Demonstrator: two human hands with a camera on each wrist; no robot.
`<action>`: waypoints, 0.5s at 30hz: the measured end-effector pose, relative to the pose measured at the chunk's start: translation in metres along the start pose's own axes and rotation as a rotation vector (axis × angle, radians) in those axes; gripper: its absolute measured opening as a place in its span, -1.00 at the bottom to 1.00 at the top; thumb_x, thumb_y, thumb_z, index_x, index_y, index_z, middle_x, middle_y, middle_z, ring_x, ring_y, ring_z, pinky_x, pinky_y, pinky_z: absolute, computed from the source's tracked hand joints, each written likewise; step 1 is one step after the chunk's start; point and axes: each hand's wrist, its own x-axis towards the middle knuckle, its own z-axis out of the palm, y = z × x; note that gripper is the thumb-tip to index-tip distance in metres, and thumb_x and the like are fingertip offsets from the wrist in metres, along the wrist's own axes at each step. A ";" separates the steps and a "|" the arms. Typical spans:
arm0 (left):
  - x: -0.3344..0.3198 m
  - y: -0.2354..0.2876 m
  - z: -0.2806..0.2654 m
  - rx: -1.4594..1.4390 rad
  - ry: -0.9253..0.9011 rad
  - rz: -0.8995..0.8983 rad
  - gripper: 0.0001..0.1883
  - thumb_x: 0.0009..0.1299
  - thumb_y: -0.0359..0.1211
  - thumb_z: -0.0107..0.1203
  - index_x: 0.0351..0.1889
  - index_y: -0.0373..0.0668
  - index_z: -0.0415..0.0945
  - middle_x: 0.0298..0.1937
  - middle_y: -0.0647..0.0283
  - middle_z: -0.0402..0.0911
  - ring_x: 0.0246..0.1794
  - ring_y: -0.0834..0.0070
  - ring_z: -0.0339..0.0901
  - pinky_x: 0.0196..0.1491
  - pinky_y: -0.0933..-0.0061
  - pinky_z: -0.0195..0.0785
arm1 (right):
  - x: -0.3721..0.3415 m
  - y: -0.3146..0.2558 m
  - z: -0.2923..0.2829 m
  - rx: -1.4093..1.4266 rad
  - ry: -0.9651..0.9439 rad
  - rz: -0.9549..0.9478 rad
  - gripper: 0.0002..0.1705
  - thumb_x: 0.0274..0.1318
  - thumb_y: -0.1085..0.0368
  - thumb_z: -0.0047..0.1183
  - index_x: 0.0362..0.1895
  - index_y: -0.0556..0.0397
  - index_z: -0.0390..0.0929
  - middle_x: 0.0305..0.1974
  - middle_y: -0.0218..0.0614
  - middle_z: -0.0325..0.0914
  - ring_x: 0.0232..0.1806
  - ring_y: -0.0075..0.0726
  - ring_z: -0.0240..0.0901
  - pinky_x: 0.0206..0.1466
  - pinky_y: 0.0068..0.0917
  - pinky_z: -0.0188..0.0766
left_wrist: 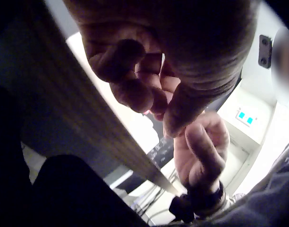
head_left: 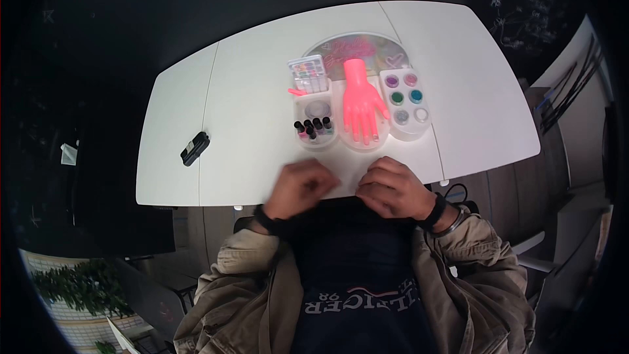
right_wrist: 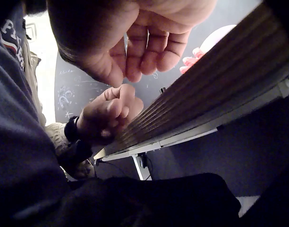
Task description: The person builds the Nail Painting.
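In the head view my left hand [head_left: 303, 189] and right hand [head_left: 392, 187] are apart at the table's front edge, fingers loosely curled; the left one is blurred. Neither shows anything held. In the left wrist view my left hand [left_wrist: 168, 61] has bent fingers, its thumb overlapping the right hand [left_wrist: 203, 151]. The right wrist view shows the right hand [right_wrist: 135, 38] with fingers bent and side by side, above the left hand [right_wrist: 111, 111]. Beyond them stands a pink model hand [head_left: 360, 101], fingers towards me, between black-capped bottles [head_left: 313, 126] and a tray of round jars [head_left: 409, 118].
Left of the pink hand's wrist a clear case [head_left: 308, 73] of coloured pieces leans by a small pink item [head_left: 297, 92]. A rounded printed panel [head_left: 386, 52] stands behind. On the left of the white table [head_left: 255, 78] lies a black object [head_left: 194, 149].
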 end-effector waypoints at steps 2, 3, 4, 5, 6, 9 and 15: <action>0.002 -0.005 -0.034 0.063 0.204 -0.033 -0.93 0.49 -0.53 0.50 -0.20 -0.19 0.82 -0.33 0.37 0.77 -0.41 0.66 0.65 -0.32 0.49 0.53 | -0.002 -0.001 0.000 -0.001 0.009 -0.001 -0.72 -0.04 0.44 0.52 -0.18 -0.01 0.80 -0.13 -0.39 0.66 -0.10 -0.16 0.63 -0.01 -0.20 0.63; 0.002 -0.013 -0.057 0.029 0.297 -0.085 -0.92 0.51 -0.54 0.48 -0.12 -0.19 0.81 -0.32 0.41 0.75 -0.40 0.69 0.61 -0.30 0.53 0.50 | -0.002 0.000 0.000 -0.002 0.015 -0.005 -0.71 -0.05 0.44 0.52 -0.17 -0.01 0.80 -0.13 -0.39 0.66 -0.10 -0.17 0.62 -0.01 -0.20 0.63; 0.000 -0.022 -0.083 -0.004 0.391 -0.137 -0.88 0.53 -0.56 0.45 -0.05 -0.19 0.80 -0.32 0.45 0.74 -0.38 0.73 0.57 -0.28 0.57 0.47 | -0.001 0.000 0.000 -0.003 0.022 -0.010 -0.71 -0.05 0.44 0.52 -0.17 -0.01 0.80 -0.13 -0.40 0.65 -0.10 -0.17 0.62 -0.01 -0.20 0.64; -0.002 -0.035 -0.111 -0.017 0.483 -0.177 -0.82 0.55 -0.53 0.44 0.05 -0.19 0.77 -0.28 0.47 0.73 -0.35 0.74 0.56 -0.25 0.58 0.45 | -0.001 0.000 -0.001 0.000 0.022 -0.010 -0.71 -0.05 0.44 0.52 -0.17 -0.01 0.80 -0.13 -0.40 0.65 -0.10 -0.17 0.62 -0.01 -0.20 0.64; -0.007 -0.049 -0.139 -0.030 0.575 -0.217 -0.76 0.57 -0.50 0.43 0.15 -0.19 0.73 -0.24 0.48 0.73 -0.32 0.75 0.55 -0.23 0.59 0.44 | -0.001 -0.001 -0.001 0.003 0.021 -0.010 -0.71 -0.05 0.44 0.52 -0.17 -0.01 0.80 -0.13 -0.40 0.65 -0.10 -0.18 0.62 -0.01 -0.20 0.64; -0.026 -0.073 -0.202 0.348 0.721 -0.422 -0.53 0.46 -0.33 0.56 0.28 -0.19 0.66 -0.03 0.25 0.81 -0.13 0.48 0.70 -0.08 0.37 0.59 | -0.002 -0.002 0.000 0.010 0.023 -0.008 -0.72 -0.04 0.45 0.51 -0.18 -0.01 0.79 -0.13 -0.40 0.65 -0.11 -0.18 0.62 -0.02 -0.20 0.64; -0.062 -0.134 -0.232 0.758 0.477 -0.671 -0.20 0.25 -0.22 0.70 0.43 -0.26 0.61 0.32 -0.14 0.79 0.37 -0.09 0.74 0.39 0.04 0.63 | -0.001 -0.001 0.003 0.010 0.017 -0.004 -0.73 -0.03 0.45 0.52 -0.18 0.00 0.80 -0.13 -0.38 0.65 -0.10 -0.17 0.63 -0.02 -0.21 0.64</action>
